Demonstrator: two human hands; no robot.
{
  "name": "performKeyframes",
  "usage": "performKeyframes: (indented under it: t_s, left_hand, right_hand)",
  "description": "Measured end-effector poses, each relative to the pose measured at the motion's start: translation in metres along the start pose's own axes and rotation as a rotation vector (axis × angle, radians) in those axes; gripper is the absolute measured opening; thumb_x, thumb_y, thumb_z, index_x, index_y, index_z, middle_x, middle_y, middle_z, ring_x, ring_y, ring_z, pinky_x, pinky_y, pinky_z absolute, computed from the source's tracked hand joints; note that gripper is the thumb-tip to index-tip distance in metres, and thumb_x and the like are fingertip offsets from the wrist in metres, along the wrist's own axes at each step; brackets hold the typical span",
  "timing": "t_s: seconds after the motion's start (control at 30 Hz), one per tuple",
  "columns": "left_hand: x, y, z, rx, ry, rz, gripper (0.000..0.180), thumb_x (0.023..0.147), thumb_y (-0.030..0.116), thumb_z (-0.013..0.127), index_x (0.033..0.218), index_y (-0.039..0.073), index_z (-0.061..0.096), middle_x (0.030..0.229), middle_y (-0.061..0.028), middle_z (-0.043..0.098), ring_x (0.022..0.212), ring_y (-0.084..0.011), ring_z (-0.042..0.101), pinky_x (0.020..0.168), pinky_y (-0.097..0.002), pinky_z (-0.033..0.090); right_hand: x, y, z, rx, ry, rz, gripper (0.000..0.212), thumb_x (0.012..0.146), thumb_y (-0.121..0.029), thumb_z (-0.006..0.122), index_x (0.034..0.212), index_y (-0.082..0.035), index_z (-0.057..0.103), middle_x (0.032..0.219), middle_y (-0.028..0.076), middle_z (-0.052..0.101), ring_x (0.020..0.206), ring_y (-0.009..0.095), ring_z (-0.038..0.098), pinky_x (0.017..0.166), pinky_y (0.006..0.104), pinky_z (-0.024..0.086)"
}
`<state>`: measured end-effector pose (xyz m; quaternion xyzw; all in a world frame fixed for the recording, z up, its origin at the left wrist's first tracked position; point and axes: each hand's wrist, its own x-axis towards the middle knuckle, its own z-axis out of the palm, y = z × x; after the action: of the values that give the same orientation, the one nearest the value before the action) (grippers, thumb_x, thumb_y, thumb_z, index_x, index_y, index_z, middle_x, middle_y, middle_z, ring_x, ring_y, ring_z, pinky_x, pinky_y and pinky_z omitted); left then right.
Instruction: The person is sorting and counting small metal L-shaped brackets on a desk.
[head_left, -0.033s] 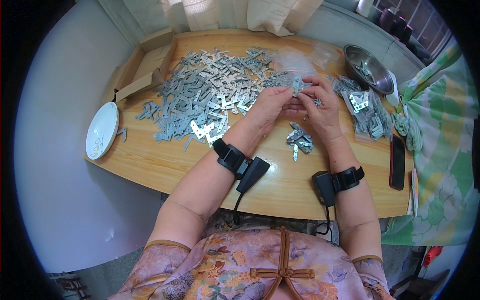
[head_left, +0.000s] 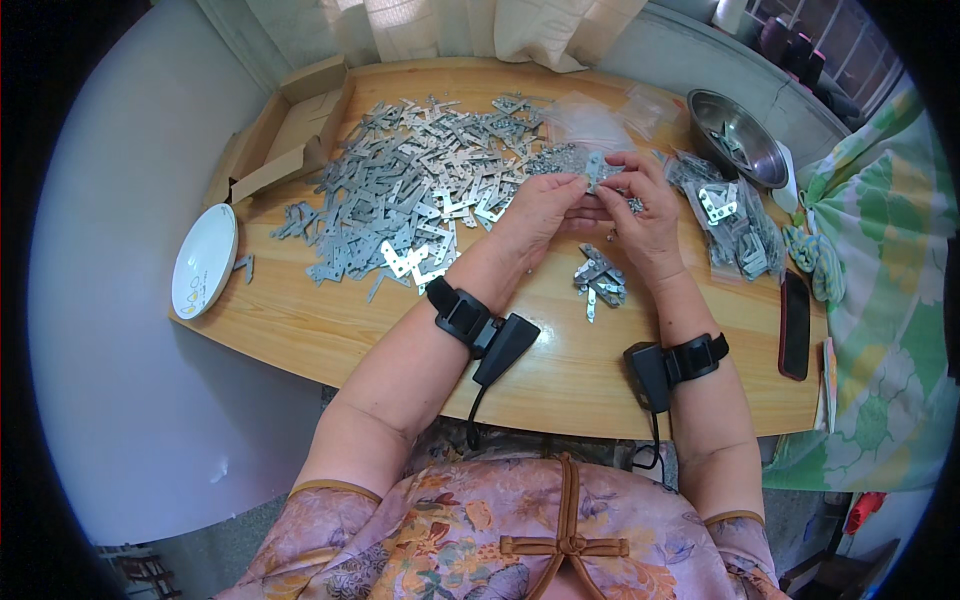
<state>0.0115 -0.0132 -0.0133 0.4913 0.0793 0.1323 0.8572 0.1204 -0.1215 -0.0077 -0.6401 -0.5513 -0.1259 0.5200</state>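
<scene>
Both hands meet above the table, right of a big heap of metal corner brackets [head_left: 400,180]. My left hand [head_left: 540,212] is closed, with its thumb and fingers pinching a metal corner bracket [head_left: 594,165] held upright. Against the bracket's lower part, my right hand [head_left: 648,218] is closed too, its thumb and bent forefinger at the metal. Whether a small screw sits between those fingertips cannot be made out. Partly behind the hands lies a pile of small screws [head_left: 553,160]. A small stack of brackets [head_left: 600,278] rests on the wood just below my right hand.
A cardboard box [head_left: 300,120] and a white plate [head_left: 206,262] lie at the left. To the right are a steel bowl [head_left: 738,110] holding brackets, filled clear bags [head_left: 745,235] and a phone [head_left: 794,325]. Clear plastic bags [head_left: 590,118] lie at the back.
</scene>
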Motion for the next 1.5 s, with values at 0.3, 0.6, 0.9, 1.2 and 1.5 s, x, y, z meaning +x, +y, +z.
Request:
performKeyframes:
  t_s: [0.3, 0.6, 0.9, 1.2, 1.5]
  left_hand:
    - [0.0012, 0.0032, 0.0012, 0.025, -0.003, 0.015, 0.024, 0.09, 0.022, 0.044, 0.098, 0.003, 0.057, 0.09, -0.0083, 0.062, 0.082, -0.0158, 0.061, 0.071, -0.0245, 0.049]
    - [0.0015, 0.003, 0.0022, 0.031, 0.024, 0.012, 0.022, 0.089, 0.02, 0.045, 0.096, 0.003, 0.057, 0.088, -0.0083, 0.062, 0.08, -0.016, 0.061, 0.069, -0.025, 0.049]
    - [0.0016, 0.0033, 0.0023, 0.084, 0.053, 0.002, 0.022, 0.089, 0.019, 0.045, 0.095, 0.003, 0.057, 0.086, -0.0088, 0.063, 0.078, -0.0162, 0.062, 0.068, -0.0241, 0.049]
    - [0.0006, 0.0036, 0.0043, 0.091, 0.052, 0.026, 0.021, 0.09, 0.019, 0.044, 0.093, 0.003, 0.058, 0.085, -0.008, 0.063, 0.077, -0.015, 0.061, 0.068, -0.0236, 0.049]
    - [0.0023, 0.0009, 0.0036, 0.096, 0.082, 0.047, 0.021, 0.09, 0.018, 0.043, 0.092, 0.003, 0.057, 0.085, -0.0077, 0.063, 0.076, -0.0144, 0.061, 0.065, -0.0228, 0.047]
  right_hand:
    - [0.0035, -0.0006, 0.0008, 0.017, 0.021, -0.024, 0.01, 0.067, -0.004, 0.066, 0.075, -0.003, 0.059, 0.09, 0.009, 0.057, 0.086, 0.023, 0.055, 0.073, 0.0293, 0.044]
    - [0.0024, 0.0011, 0.0011, -0.014, -0.029, -0.045, 0.01, 0.067, -0.004, 0.064, 0.077, -0.003, 0.061, 0.084, 0.009, 0.058, 0.079, 0.022, 0.057, 0.068, 0.0294, 0.046]
    - [0.0017, 0.0007, 0.0018, 0.018, -0.019, 0.006, 0.009, 0.067, -0.004, 0.064, 0.076, -0.002, 0.061, 0.082, 0.009, 0.058, 0.076, 0.022, 0.058, 0.065, 0.0288, 0.046]
    - [0.0003, 0.0033, 0.003, 0.105, -0.032, 0.073, 0.009, 0.067, -0.003, 0.064, 0.075, -0.002, 0.059, 0.077, 0.008, 0.058, 0.069, 0.019, 0.057, 0.06, 0.0267, 0.046]
    - [0.0006, -0.0006, 0.0027, 0.085, -0.034, 0.107, 0.006, 0.072, -0.006, 0.062, 0.074, -0.001, 0.058, 0.075, 0.008, 0.058, 0.066, 0.016, 0.056, 0.057, 0.0265, 0.044]
